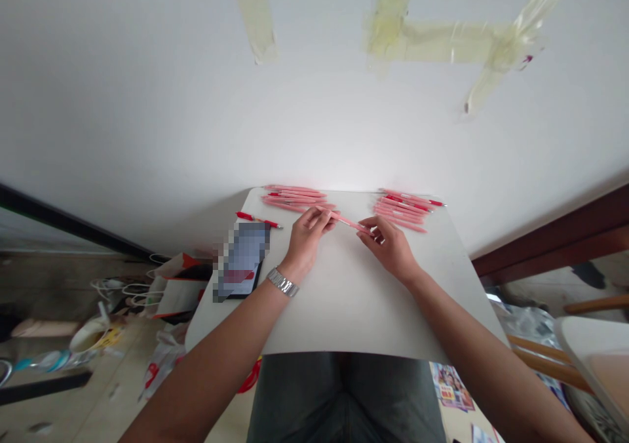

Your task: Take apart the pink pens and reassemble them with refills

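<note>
A pink pen (348, 222) is stretched between my two hands above the white table, slanting down to the right. My left hand (311, 230), with a metal watch at the wrist, pinches its left end. At its right end, the fingers of my right hand (388, 241) are closed on it. Behind my left hand lies a row of pink pens (295, 197). A second group of pink pens (400, 212) lies beyond my right hand, with red parts showing among them. A red pen (259, 219) rests at the table's left edge.
A phone (243, 259) with a blurred screen lies on the left of the white table (344, 299). The wall (314, 115) with yellowed tape (442, 42) rises directly behind. Bags and a cup (91, 335) stand on the floor at left. A white stool-like surface (594, 338) is at right.
</note>
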Action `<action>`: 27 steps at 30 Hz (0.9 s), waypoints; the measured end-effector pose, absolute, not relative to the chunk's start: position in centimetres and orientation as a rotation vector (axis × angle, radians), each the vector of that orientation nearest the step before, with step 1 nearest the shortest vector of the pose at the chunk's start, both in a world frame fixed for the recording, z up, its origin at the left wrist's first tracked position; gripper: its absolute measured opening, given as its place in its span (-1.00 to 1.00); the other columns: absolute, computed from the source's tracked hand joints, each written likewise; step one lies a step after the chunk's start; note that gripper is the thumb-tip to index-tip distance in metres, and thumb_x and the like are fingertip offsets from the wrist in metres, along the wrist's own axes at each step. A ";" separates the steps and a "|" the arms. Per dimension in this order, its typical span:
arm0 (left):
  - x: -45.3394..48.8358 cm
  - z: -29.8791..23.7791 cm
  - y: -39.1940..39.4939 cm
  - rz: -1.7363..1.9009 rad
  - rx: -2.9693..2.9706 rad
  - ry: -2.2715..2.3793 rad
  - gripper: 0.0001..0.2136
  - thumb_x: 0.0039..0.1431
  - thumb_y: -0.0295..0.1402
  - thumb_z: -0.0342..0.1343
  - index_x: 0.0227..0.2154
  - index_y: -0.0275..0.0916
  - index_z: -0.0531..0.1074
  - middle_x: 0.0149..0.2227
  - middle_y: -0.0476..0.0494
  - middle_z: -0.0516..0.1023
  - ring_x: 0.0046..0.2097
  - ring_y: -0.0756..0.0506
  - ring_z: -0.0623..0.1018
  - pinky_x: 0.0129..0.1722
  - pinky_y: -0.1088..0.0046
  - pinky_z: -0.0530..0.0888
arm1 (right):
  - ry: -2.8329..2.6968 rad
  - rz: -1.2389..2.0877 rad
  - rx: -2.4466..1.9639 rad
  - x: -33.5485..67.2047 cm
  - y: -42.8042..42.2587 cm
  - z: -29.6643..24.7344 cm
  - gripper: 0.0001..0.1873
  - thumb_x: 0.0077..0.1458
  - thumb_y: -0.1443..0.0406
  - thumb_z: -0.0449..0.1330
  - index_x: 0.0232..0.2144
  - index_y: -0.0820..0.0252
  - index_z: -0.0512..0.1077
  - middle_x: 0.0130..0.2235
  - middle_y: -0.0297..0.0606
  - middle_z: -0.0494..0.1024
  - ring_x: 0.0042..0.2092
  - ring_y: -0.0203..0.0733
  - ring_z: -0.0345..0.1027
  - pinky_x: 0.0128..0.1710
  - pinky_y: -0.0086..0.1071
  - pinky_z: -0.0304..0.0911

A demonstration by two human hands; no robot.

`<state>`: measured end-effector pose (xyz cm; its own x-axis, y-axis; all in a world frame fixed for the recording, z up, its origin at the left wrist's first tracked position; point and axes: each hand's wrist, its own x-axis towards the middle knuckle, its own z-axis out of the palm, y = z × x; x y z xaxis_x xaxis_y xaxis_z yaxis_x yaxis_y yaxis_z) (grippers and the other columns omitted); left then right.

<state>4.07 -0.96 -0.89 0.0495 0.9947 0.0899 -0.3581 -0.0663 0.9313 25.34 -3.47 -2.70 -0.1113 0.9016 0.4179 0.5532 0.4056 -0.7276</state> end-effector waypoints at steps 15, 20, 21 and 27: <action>4.0 -1.0 -0.8 1.375 1.058 0.814 -0.70 0.18 -0.09 0.37 -0.30 -0.25 0.56 0.03 -0.25 0.63 0.06 -0.18 0.62 0.05 0.31 0.53 | -1.849 0.537 -1.289 25.4 -3.7 -2.3 -0.74 0.37 0.06 0.17 -0.14 0.08 0.51 -0.30 -0.28 0.60 -0.39 -0.23 0.38 -0.37 -0.34 0.28; 3.9 -0.8 -0.8 1.359 1.076 0.808 -0.70 0.21 -0.09 0.34 -0.29 -0.25 0.57 0.06 -0.27 0.62 0.10 -0.21 0.61 0.09 0.28 0.51 | -1.883 0.573 -1.296 25.4 -3.9 -2.0 -0.71 0.39 0.05 0.12 -0.14 0.10 0.50 -0.32 -0.28 0.59 -0.39 -0.23 0.38 -0.35 -0.34 0.26; 4.0 -0.8 -0.8 1.358 1.077 0.808 -0.71 0.22 -0.09 0.34 -0.28 -0.25 0.57 0.06 -0.27 0.62 0.11 -0.21 0.61 0.09 0.28 0.51 | -1.885 0.584 -1.295 25.4 -3.9 -2.0 -0.70 0.40 0.04 0.11 -0.14 0.10 0.49 -0.32 -0.27 0.60 -0.38 -0.22 0.39 -0.35 -0.34 0.26; 4.0 -0.8 -0.9 1.357 1.074 0.826 -0.72 0.23 -0.11 0.33 -0.28 -0.25 0.55 0.06 -0.26 0.62 0.05 -0.15 0.61 0.06 0.33 0.52 | -1.876 0.575 -1.278 25.3 -3.9 -1.9 -0.68 0.41 0.02 0.09 -0.14 0.09 0.48 -0.31 -0.26 0.59 -0.35 -0.20 0.41 -0.32 -0.32 0.29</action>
